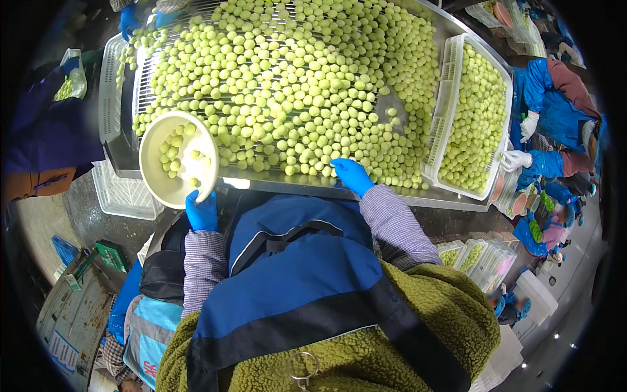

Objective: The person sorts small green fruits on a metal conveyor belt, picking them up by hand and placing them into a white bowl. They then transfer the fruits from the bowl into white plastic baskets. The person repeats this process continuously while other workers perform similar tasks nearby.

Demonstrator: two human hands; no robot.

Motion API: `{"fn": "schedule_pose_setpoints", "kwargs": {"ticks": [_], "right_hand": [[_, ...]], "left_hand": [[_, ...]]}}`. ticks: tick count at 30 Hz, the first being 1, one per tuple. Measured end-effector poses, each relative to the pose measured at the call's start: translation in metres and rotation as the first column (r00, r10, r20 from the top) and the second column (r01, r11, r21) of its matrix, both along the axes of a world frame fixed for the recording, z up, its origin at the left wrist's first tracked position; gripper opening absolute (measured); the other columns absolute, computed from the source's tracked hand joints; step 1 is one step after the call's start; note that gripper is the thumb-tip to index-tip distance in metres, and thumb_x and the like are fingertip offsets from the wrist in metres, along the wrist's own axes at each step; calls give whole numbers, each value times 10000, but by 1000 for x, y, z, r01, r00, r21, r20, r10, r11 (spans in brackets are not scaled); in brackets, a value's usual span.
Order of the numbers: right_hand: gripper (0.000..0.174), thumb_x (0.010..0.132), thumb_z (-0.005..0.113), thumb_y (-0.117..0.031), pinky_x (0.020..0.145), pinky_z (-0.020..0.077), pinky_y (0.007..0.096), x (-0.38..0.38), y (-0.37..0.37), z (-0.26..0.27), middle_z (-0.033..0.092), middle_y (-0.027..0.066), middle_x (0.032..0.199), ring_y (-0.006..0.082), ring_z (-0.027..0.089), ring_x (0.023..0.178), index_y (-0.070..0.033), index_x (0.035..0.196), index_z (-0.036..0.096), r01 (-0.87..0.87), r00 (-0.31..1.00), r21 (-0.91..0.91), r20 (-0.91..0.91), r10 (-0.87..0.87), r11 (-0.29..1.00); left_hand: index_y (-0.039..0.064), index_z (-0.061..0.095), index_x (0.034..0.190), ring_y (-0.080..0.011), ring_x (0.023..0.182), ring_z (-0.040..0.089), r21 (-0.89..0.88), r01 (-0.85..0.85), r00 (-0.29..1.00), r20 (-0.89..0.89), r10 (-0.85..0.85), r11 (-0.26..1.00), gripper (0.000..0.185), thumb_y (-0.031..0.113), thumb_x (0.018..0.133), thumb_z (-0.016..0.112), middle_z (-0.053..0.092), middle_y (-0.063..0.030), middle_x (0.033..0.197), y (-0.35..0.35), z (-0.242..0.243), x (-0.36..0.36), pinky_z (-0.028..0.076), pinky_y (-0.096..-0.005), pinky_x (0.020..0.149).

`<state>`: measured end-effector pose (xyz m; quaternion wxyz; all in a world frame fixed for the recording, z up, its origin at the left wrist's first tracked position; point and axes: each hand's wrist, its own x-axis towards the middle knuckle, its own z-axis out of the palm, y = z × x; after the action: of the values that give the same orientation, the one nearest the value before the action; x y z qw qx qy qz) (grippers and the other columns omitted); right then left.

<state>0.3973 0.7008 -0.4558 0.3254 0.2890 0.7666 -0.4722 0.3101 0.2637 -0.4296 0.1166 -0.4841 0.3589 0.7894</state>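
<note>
Many round pale-green fruits (pixel 274 93) lie spread over a metal sorting table with a slatted top. My left hand (pixel 201 209), in a blue glove, grips the near rim of a cream plastic bowl (pixel 147 164), which is tilted at the table's near left edge with several green fruits inside. My right hand (pixel 351 175), also blue-gloved, rests at the near edge of the fruits with its fingertips touching them. Whether a fruit is between its fingers cannot be told. A white plastic crate (pixel 433 127) full of the same fruits stands on the table's right end.
The table's metal rim (pixel 318 185) runs close before me. A white perforated crate (pixel 110 93) stands at the left end, another (pixel 125 193) below it. A person's blue-gloved hands (pixel 129 22) are at the far left corner. A person's white-gloved hand (pixel 516 160) touches the full crate's right side.
</note>
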Motion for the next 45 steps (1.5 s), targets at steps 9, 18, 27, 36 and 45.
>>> {"fn": "schedule_pose_setpoints", "kwargs": {"ticks": [9, 18, 27, 36, 45], "right_hand": [[271, 903, 528, -128, 858, 470, 327, 12, 24, 6, 612, 125, 1119, 233, 601, 975, -78, 1152, 624, 285, 928, 6, -251, -274, 959], [153, 796, 581, -63, 739, 481, 333, 106, 165, 41, 666, 121, 869, 217, 627, 820, -75, 893, 699, 592, 799, 476, -450, -398, 650], [307, 845, 478, -242, 909, 453, 430, 173, 247, 84, 643, 138, 1104, 315, 588, 1040, -133, 1040, 688, -216, 940, 680, 339, -39, 701], [685, 809, 590, -285, 986, 435, 424, 134, 246, 6, 495, 247, 1305, 373, 515, 1178, -50, 1393, 319, -223, 795, 501, 590, -142, 836], [807, 787, 587, -235, 1005, 417, 424, 48, 116, 29, 503, 255, 1287, 398, 498, 1184, -25, 1448, 173, 149, 911, 416, 295, -288, 897]], "left_hand": [[49, 538, 1125, -261, 1040, 567, -6, -18, 999, -33, 18, 1000, 335, 197, 825, 561, 588, -108, 1131, 12, 4, 3, 466, -406, 856], [-51, 524, 1088, -280, 903, 592, 57, 45, 998, -47, -42, 997, 340, 194, 857, 563, 606, -186, 1019, 1, -4, 2, 504, -362, 823], [-29, 423, 1304, -279, 1111, 555, 92, 104, 994, -41, -101, 990, 485, 151, 868, 538, 540, -175, 1251, -10, -9, 1, 489, -366, 917], [-36, 389, 1332, -276, 1105, 560, 28, 176, 984, -8, -176, 984, 539, 194, 867, 531, 535, -199, 1255, 4, 12, -6, 486, -339, 886], [-75, 377, 1322, -313, 1123, 534, -31, 117, 992, -33, -118, 993, 571, 183, 842, 546, 520, -230, 1241, 17, 16, -1, 461, -360, 933]]}}
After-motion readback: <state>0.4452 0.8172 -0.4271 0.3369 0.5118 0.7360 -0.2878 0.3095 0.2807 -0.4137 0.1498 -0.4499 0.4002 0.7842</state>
